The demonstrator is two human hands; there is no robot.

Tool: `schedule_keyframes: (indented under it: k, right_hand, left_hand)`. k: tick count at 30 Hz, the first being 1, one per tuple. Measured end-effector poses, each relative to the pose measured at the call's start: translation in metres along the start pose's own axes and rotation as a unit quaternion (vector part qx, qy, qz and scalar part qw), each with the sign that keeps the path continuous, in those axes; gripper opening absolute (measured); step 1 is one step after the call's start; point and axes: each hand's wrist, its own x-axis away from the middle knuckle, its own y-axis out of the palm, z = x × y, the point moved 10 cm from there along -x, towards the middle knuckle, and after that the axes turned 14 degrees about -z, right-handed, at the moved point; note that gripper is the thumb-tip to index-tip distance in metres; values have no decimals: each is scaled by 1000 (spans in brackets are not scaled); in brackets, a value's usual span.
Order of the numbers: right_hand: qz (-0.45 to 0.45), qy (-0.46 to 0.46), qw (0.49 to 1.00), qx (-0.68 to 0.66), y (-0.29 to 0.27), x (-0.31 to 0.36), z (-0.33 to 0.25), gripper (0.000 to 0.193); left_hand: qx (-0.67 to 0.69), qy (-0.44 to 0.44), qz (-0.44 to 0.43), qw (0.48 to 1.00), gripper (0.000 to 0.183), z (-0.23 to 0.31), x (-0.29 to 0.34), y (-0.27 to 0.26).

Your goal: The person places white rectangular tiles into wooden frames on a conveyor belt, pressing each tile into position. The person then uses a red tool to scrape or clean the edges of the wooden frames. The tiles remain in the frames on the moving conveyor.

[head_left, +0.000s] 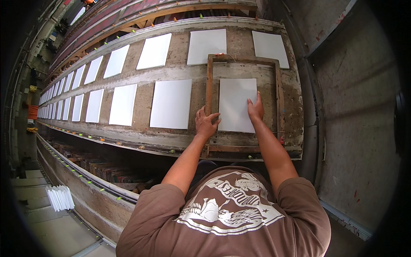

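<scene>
A white rectangular sheet point(237, 105) lies flat on the long, stained worktable, inside a bare wooden frame point(209, 81) that surrounds it. My left hand point(206, 122) rests over the frame's left bar, fingers spread, with the thumb reaching to the sheet's left edge. At the sheet's right edge is my right hand point(255, 108), its thumb and fingers stretched out and apart along the margin. Neither hand is closed around anything. A small red piece point(219, 54) sits on the frame's far bar, and another red piece point(281, 139) is near its lower right corner.
Two rows of white sheets point(171, 104) run along the table to the far left. Small green and orange clips point(141, 147) line its edges. A stack of white sheets point(60, 198) lies at lower left. A grey wall point(359, 107) stands to the right.
</scene>
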Motion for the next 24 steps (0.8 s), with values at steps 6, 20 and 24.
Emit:
schedule_keyframes:
  k: [6, 20, 24]
  right_hand:
    - [31, 52, 996, 62, -6, 19, -9, 73]
    - [40, 40, 980, 190, -11, 23, -16, 77]
    - [116, -103, 946, 285, 1, 21, -18, 73]
  left_hand:
    - [-17, -2, -1, 1000, 35, 2, 0, -1]
    - [-19, 5, 6, 1000, 37, 4, 2, -3]
    - [-132, 55, 43, 989, 49, 23, 9, -9]
